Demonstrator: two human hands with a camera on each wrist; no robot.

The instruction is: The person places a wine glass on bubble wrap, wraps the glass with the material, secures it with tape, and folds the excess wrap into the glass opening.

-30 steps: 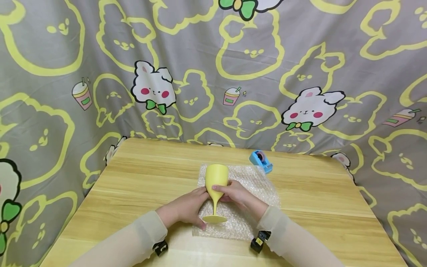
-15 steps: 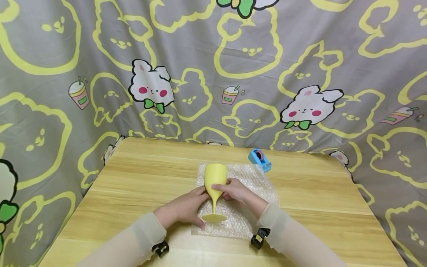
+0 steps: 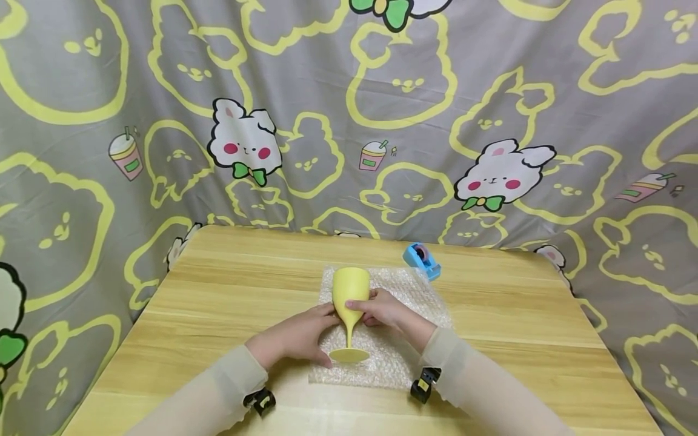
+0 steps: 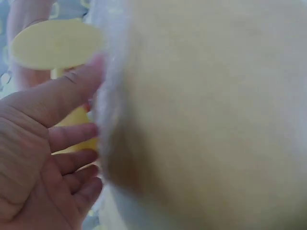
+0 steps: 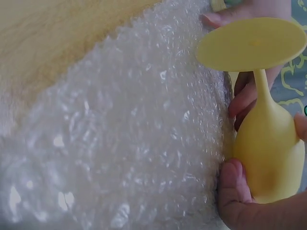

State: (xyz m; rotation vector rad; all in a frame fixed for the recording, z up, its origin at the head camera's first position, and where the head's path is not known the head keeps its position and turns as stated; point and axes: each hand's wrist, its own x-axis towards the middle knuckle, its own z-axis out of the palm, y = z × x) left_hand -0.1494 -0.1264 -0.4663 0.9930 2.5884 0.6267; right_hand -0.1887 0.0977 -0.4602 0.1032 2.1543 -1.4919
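A yellow goblet (image 3: 351, 290) leans over a sheet of bubble wrap (image 3: 403, 357), its round foot toward me and its bowl pointing away. My right hand (image 3: 389, 312) grips the bowl near its lower end, with the thumb across the top. On the goblet's other side is my left hand (image 3: 300, 336), with relaxed fingers and the thumb apart. In the left wrist view, the left fingertips (image 4: 88, 189) touch the bubble wrap next to the goblet (image 4: 57, 44). Whether they also touch the bowl I cannot tell.
A blue tape dispenser (image 3: 422, 261) stands just behind the bubble wrap's far right corner. Underneath is a wooden table (image 3: 229, 278). A grey curtain (image 3: 322, 72) with yellow cartoon outlines surrounds the table's back and sides.
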